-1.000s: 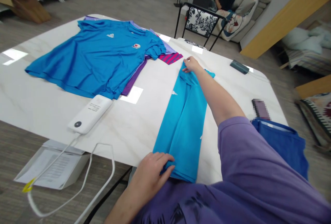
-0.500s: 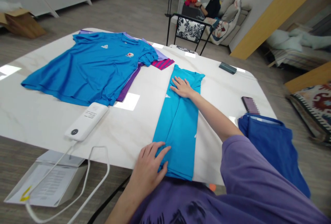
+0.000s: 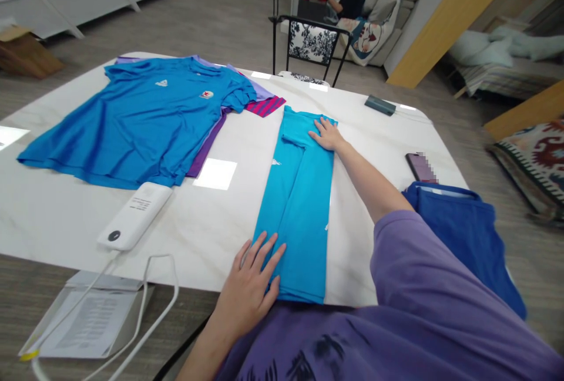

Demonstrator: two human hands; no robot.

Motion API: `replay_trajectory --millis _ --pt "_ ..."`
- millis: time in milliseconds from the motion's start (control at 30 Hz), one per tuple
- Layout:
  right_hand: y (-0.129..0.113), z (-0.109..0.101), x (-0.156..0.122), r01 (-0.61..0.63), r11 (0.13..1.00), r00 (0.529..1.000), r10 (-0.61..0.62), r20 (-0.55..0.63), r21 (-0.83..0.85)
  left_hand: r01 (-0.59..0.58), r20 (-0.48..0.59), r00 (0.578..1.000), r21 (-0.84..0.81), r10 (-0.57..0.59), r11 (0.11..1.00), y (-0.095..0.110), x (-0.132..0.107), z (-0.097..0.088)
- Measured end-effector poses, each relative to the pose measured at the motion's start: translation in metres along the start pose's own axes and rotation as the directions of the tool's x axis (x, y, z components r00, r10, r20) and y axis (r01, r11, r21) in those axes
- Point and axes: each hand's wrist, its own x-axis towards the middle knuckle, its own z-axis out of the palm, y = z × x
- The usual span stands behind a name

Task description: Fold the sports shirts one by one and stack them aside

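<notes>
A turquoise shirt (image 3: 296,193) lies folded into a long narrow strip on the white table (image 3: 220,216), running away from me. My left hand (image 3: 251,284) rests flat and open on its near end, fingers spread. My right hand (image 3: 326,133) lies flat and open on its far end near the collar, arm stretched out over the strip's right side.
A blue shirt (image 3: 136,117) lies spread on a pile of shirts at the left. A white power bank (image 3: 134,215) with cable sits by the near edge. A dark blue shirt (image 3: 458,234), a phone (image 3: 420,167) and a dark case (image 3: 379,105) lie on the right. A person sits on a sofa beyond a chair (image 3: 311,46).
My right hand went from the collar end to the middle of the strip, then back up toward its far right side. My left hand let go of its pinch and flattened on the near end.
</notes>
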Motion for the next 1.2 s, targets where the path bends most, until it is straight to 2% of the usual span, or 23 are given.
replay_trajectory --millis 100,167,233,367,467,567,633,733,833,933,1000,1067,1133,1200 --pt "-0.018 -0.006 -0.022 0.027 0.999 0.994 -0.029 -0.107 -0.022 -0.006 -0.005 1.0 -0.007 0.006 1.0 0.003 -0.002 0.002" --pt "-0.035 -0.012 -0.06 0.094 0.996 0.974 -0.093 -0.208 -0.008 -0.023 -0.009 1.0 -0.017 0.023 1.0 0.007 -0.004 0.005" --pt "-0.053 -0.017 -0.12 0.21 0.977 0.953 -0.195 -0.23 0.04 -0.041 -0.006 0.999 -0.034 0.041 0.999 0.011 -0.008 0.007" --pt "-0.083 -0.014 -0.282 0.459 0.871 0.887 -0.441 -0.134 0.172 -0.022 0.0 1.0 -0.05 0.022 0.999 0.015 -0.017 0.002" --pt "-0.097 0.008 -0.394 0.525 0.826 0.85 -0.519 -0.087 0.205 -0.065 0.039 0.997 -0.068 0.068 0.996 0.004 -0.029 -0.006" --pt "-0.102 0.041 -0.465 0.51 0.843 0.859 -0.507 -0.065 0.17 -0.156 0.084 0.983 -0.075 0.162 0.985 -0.013 -0.042 -0.008" --pt "-0.102 0.06 -0.489 0.491 0.861 0.871 -0.484 -0.081 0.135 -0.186 0.086 0.978 -0.062 0.191 0.981 -0.02 -0.049 -0.005" --pt "-0.1 0.08 -0.503 0.454 0.886 0.889 -0.444 -0.117 0.091 -0.21 0.06 0.975 -0.069 0.214 0.975 -0.023 -0.055 0.002" --pt "-0.099 0.087 -0.511 0.433 0.898 0.896 -0.419 -0.149 0.075 -0.227 0.05 0.971 -0.097 0.233 0.969 -0.017 -0.059 0.005" --pt "-0.1 0.083 -0.524 0.425 0.899 0.899 -0.405 -0.167 0.106 -0.216 0.055 0.973 -0.121 0.224 0.969 -0.007 -0.064 0.002" --pt "-0.101 0.073 -0.536 0.423 0.889 0.904 -0.401 -0.146 0.174 -0.203 0.054 0.975 -0.175 0.215 0.963 0.002 -0.071 -0.005" --pt "-0.103 0.055 -0.55 0.421 0.861 0.906 -0.418 -0.073 0.285 -0.197 0.066 0.973 -0.276 0.223 0.941 0.016 -0.079 -0.018" --pt "-0.108 0.027 -0.565 0.416 0.805 0.878 -0.476 0.043 0.423 -0.196 0.086 0.964 -0.416 0.253 0.888 0.032 -0.086 -0.037" --pt "-0.113 -0.005 -0.577 0.399 0.739 0.831 -0.541 0.127 0.542 -0.193 0.085 0.954 -0.556 0.286 0.808 0.05 -0.087 -0.061"
